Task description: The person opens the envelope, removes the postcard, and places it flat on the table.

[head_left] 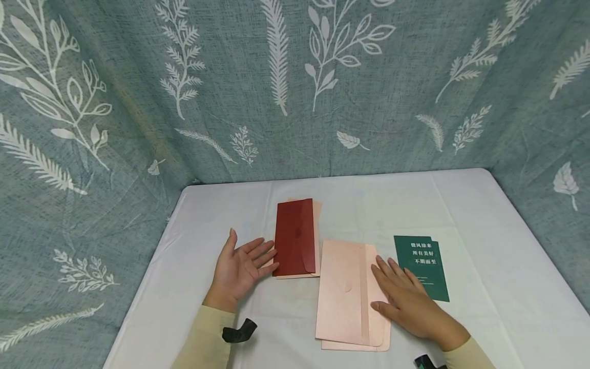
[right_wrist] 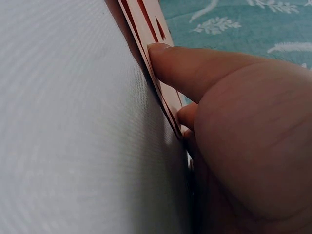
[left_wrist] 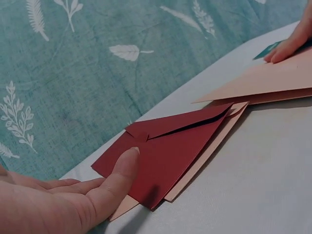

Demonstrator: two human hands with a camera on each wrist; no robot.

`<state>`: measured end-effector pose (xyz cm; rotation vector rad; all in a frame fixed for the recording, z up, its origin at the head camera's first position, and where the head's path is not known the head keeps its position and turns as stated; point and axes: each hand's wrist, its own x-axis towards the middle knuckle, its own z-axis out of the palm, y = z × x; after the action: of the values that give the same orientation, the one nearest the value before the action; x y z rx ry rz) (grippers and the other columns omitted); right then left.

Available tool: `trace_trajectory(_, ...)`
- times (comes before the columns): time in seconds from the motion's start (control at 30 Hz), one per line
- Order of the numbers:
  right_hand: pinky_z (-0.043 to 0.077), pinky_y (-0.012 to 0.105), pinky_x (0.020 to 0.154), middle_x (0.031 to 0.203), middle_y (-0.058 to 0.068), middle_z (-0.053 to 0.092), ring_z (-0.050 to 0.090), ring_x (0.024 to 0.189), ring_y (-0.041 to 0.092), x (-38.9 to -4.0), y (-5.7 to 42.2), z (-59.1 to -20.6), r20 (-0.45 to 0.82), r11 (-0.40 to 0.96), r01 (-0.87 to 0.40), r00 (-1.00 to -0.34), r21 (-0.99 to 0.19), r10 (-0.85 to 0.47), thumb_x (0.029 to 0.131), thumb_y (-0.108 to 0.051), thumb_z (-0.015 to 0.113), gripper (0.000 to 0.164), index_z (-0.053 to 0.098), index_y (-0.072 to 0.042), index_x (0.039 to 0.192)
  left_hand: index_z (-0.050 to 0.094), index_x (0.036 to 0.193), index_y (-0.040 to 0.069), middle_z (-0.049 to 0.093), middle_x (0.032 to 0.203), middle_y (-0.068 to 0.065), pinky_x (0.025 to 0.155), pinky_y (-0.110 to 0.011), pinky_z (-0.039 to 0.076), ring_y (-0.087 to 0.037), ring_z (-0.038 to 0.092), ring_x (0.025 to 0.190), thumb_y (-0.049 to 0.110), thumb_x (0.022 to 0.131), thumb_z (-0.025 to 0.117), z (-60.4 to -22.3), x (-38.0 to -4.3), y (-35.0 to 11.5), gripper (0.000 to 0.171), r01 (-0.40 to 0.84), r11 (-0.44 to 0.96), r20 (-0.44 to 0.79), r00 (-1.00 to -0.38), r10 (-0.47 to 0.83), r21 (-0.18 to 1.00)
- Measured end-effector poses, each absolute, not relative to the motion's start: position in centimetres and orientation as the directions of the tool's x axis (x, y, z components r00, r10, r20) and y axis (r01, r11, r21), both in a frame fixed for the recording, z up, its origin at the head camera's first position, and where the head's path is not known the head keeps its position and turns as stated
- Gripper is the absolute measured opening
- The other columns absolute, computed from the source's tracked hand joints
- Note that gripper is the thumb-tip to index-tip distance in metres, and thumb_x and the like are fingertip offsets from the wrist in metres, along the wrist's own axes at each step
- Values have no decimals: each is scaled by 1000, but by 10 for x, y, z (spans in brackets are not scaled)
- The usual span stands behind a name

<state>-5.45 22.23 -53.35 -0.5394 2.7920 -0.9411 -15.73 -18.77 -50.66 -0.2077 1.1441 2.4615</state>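
Two pink envelopes (head_left: 341,297) lie overlapped near the middle of the table, their flaps toward the right. My right hand (head_left: 410,302) rests on their right edge with fingers extended; in the right wrist view the thumb (right_wrist: 180,66) touches the pink paper. To the left, a dark red envelope (head_left: 295,236) lies on top of pink ones. Palm up, my left hand (head_left: 241,266) is beside its left edge with fingers extended, holding nothing. In the left wrist view the thumb (left_wrist: 124,170) appears in front of the red envelope (left_wrist: 165,151).
Dark green cards (head_left: 426,282) with white lettering lie overlapped right of the pink envelopes, partly behind my right fingers. A white cloth covers the table (head_left: 221,210). Teal curtains (head_left: 221,92) with white leaf prints rise behind it and at both sides.
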Motion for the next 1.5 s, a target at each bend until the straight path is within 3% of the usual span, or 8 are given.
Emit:
trace_trajectory(0.23,5,66,123,178,14,23,12,163,43,-55,223,-536,-17,740,-295,-924,-605,-382,107,-47,67,82,36,-4,170,8,169,-10,22,173,-30,108,-53,51,-46,27,158,73,108,40,-505,-159,-187,108,-464,-584,-332,-885,325,666)
trace_trajectory(0.6,5,65,124,178,12,24,12,163,42,-55,224,-537,-12,735,-289,-927,-614,-375,107,-47,68,82,37,-5,170,4,169,-10,19,173,-32,113,-52,46,-47,22,159,67,113,30,-503,-162,-187,99,-499,-589,-357,-867,349,636)
trace_trajectory(0.9,5,66,123,178,13,24,13,163,42,-55,223,-535,-16,737,-287,-927,-612,-375,107,-46,68,82,37,-4,169,6,169,-10,20,172,-31,115,-54,43,-47,25,158,67,113,32,-500,-163,-186,98,-510,-575,-374,-860,348,640)
trace_trajectory(1.5,6,65,123,177,13,26,14,163,42,-55,223,-534,-11,737,-289,-928,-611,-373,106,-46,69,82,38,-4,169,8,169,-10,20,172,-32,111,-50,48,-48,24,158,66,113,33,-498,-163,-179,98,-530,-586,-376,-848,374,613)
